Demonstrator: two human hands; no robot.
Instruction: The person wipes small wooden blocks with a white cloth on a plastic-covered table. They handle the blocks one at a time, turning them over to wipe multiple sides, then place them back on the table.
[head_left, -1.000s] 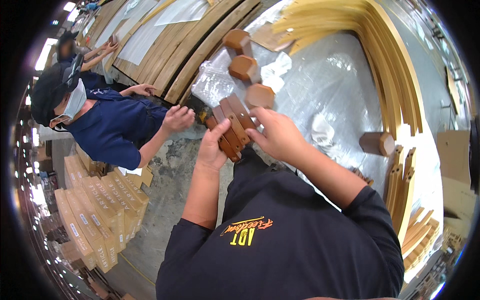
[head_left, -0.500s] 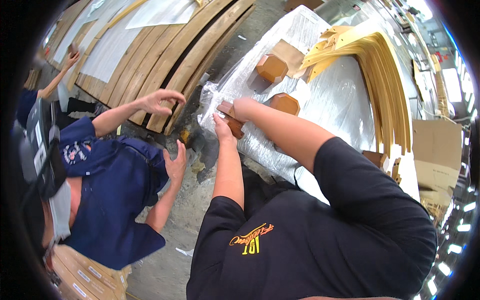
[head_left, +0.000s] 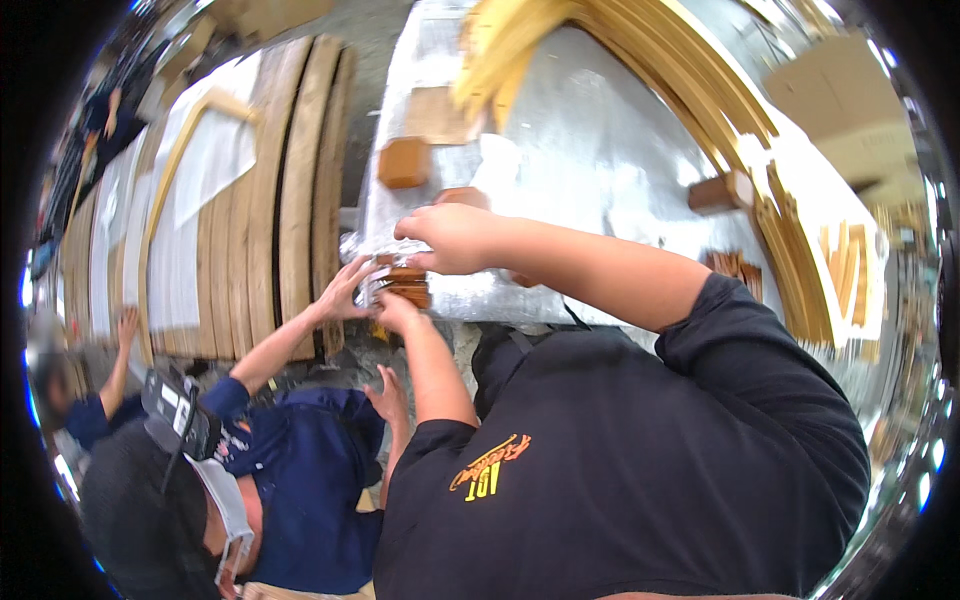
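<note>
My left hand [head_left: 399, 314] grips a small stack of reddish-brown wooden blocks [head_left: 410, 288] at the near left edge of the wrapped table. Just above the stack, my right hand [head_left: 447, 238] is open, its thumb and fingers apart and nothing visible between them. A co-worker's hand [head_left: 342, 292] reaches in from the left and meets the far side of the stack; motion blur hides whether it grips. Behind my right hand lies a brown wooden block [head_left: 463, 197], partly covered. Farther off stands an eight-sided wooden block [head_left: 404, 162].
Plastic film covers the table [head_left: 600, 160]. Long curved wooden frames [head_left: 690, 85] lie along its far right side, with a wooden block [head_left: 720, 192] near them. A pallet of planks [head_left: 295, 200] stands at the left. The co-worker [head_left: 310, 480] is close at my left.
My view has swung left. My right hand has come off the wooden blocks, while my left still holds them. The co-worker has leaned in and brought one hand to the stack.
</note>
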